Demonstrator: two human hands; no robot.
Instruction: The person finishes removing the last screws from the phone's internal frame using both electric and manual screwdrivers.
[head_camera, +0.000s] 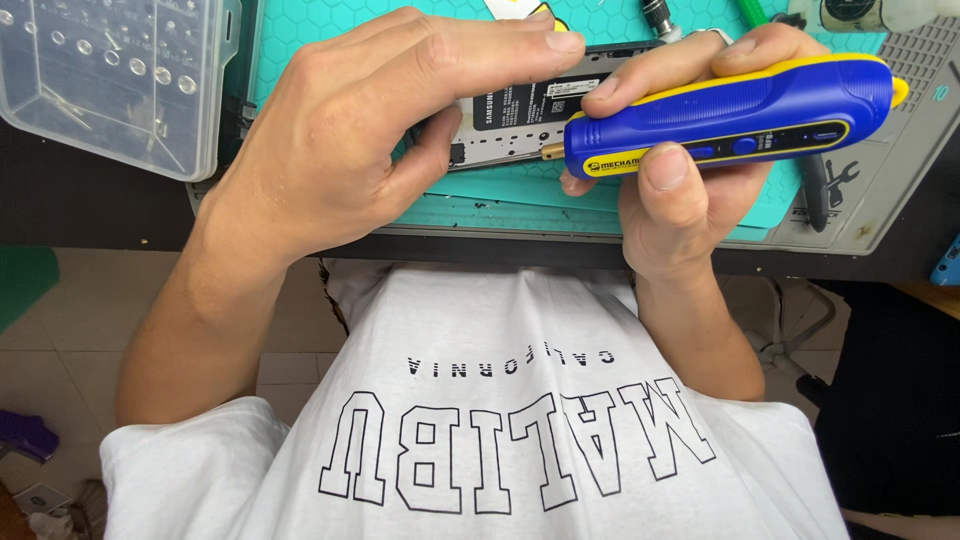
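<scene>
My right hand (680, 185) grips a blue and yellow electric screwdriver (740, 115), held sideways with its brass tip pointing left at an opened phone (530, 110). The phone lies back-up on a teal work mat (520, 200), its black battery showing. My left hand (370, 130) clamps the phone's left end, thumb on the near edge and fingers over the far edge. Most of the phone is hidden under both hands.
A clear plastic parts box (110, 80) with small screws stands at the left on the dark desk. A grey tray edge (890, 190) borders the mat at the right, with a black tool (815, 190) on it. More tools lie along the mat's far edge.
</scene>
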